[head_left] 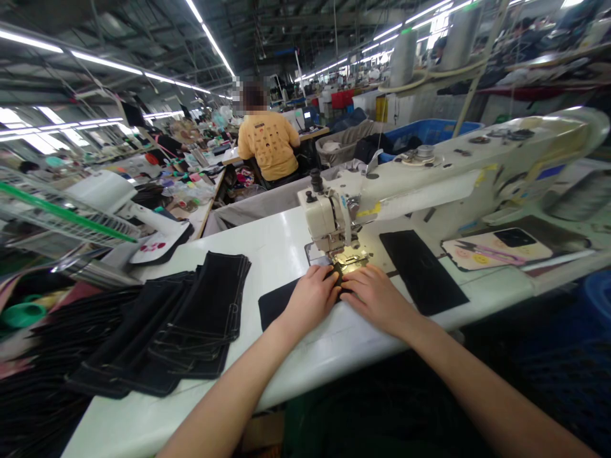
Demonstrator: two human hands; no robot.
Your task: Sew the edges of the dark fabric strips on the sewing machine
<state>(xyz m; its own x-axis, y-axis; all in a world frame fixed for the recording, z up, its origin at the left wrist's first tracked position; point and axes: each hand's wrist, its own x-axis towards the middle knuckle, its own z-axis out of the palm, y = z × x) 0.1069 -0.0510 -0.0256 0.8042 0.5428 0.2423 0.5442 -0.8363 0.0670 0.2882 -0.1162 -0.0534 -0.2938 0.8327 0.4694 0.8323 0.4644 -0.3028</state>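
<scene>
My left hand [310, 296] and my right hand [377, 299] press down on a black fabric piece [275, 303], their fingertips nearly meeting just in front of the presser foot [351, 257] of a cream industrial sewing machine [329, 216]. The fabric runs under the lit foot, and my hands hide its middle. To my left lies an overlapping stack of black denim pieces [200, 312] with pale stitching. Another flat black panel [422, 270] rests to the right of the machine.
The white sewing table [286, 242] carries a mat with thread snips [482, 254] on the right. Dark material and a green spool [23, 315] lie at the far left. A co-worker in a yellow shirt [268, 143] sits ahead, near a blue crate [429, 133].
</scene>
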